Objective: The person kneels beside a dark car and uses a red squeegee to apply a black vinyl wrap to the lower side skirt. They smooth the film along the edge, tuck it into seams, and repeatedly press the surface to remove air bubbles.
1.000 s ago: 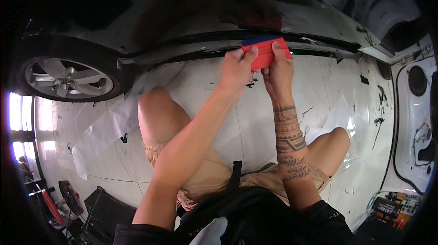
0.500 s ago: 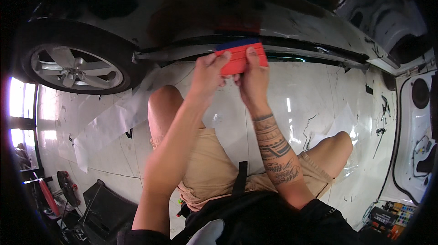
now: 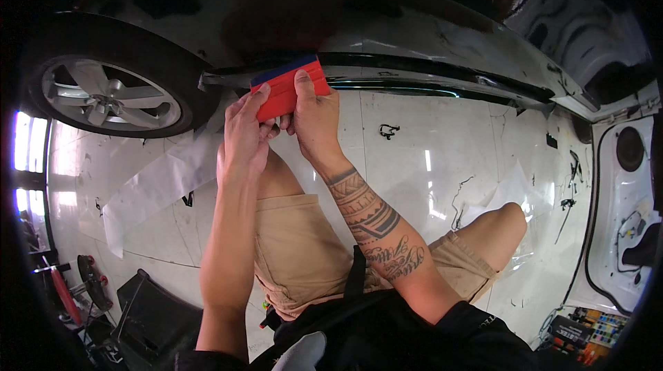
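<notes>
A red squeegee [image 3: 282, 92] with a dark blue strip along its far edge is held between my two hands. My left hand [image 3: 245, 129] grips its left end, with the thumb on top. On the right part, my right hand [image 3: 315, 121] is closed the same way, and its fingers curl underneath. The squeegee is tilted, its right end farther away. Beyond it runs the lower side of a dark, glossy car [image 3: 414, 22], with a black sill [image 3: 442, 65] along the bottom. I cannot tell whether the blue strip touches the car.
A car wheel [image 3: 110, 98] stands at the left. Clear film [image 3: 162, 181] and small dark scraps [image 3: 389, 130] lie on the tiled floor. An open car door [image 3: 632, 219] is at the right, above a tool box [image 3: 573, 329]. Black gear [image 3: 155, 316] sits lower left.
Both hands have moved left with the squeegee, closer to the wheel. The squeegee has tilted so its left end is nearer me.
</notes>
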Available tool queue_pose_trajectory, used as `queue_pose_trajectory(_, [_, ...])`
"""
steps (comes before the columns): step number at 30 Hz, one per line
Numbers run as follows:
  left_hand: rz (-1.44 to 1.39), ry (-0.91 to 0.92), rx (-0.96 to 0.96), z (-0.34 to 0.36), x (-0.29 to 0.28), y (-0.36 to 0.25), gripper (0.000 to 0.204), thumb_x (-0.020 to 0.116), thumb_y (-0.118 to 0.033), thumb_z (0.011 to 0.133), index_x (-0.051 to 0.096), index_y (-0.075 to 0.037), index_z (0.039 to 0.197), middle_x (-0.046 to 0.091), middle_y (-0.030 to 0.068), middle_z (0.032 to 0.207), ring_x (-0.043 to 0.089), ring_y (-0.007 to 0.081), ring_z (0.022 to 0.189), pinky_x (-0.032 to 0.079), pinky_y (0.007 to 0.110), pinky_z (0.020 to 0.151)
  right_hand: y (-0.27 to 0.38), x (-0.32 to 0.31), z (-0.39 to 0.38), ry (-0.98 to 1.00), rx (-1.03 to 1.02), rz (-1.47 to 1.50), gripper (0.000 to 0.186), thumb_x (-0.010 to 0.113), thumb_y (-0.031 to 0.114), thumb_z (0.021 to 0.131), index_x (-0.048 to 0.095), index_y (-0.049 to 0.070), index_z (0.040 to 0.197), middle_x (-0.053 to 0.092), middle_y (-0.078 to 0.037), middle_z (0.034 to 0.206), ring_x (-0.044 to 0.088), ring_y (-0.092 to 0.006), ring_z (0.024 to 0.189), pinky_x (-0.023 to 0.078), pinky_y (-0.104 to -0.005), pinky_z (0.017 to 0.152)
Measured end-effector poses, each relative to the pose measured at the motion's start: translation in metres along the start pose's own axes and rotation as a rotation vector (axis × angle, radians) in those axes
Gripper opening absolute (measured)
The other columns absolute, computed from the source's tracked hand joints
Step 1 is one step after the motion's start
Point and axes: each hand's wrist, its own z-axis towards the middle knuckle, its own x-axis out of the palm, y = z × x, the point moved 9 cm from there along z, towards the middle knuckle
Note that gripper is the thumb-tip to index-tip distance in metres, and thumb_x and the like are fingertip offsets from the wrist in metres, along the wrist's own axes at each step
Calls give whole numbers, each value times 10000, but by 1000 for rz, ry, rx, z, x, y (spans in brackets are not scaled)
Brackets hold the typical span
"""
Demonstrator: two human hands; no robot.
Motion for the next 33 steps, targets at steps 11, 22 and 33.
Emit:
queue_pose_trajectory(11, [48, 20, 29, 9, 63, 11, 230, 603, -240, 920, 594, -47, 794, 577, 41, 627, 478, 115, 481, 357, 253, 456, 29, -45, 8, -96, -91, 21, 267, 496, 304, 974, 565, 62, 887, 613, -62, 675, 531, -118, 479, 375, -242, 408])
queue_pose_trajectory(22, [203, 141, 120, -4, 84, 18, 245, 604, -272, 926, 642, -50, 829, 602, 25, 655, 471, 73, 506, 317, 225, 455, 36, -79, 9, -22, -84, 80, 272, 555, 343, 942, 579, 72, 945, 637, -35, 746, 560, -107, 540, 386, -219, 458])
queue_pose_trajectory(33, [-59, -396, 142, -9, -58, -15, 201, 660, -233, 885, 612, -43, 844, 611, 56, 729, 518, 104, 572, 430, 245, 510, -26, 47, -8, 96, 33, -80, 266, 545, 304, 954, 593, 57, 867, 618, -50, 644, 535, -115, 450, 370, -236, 384])
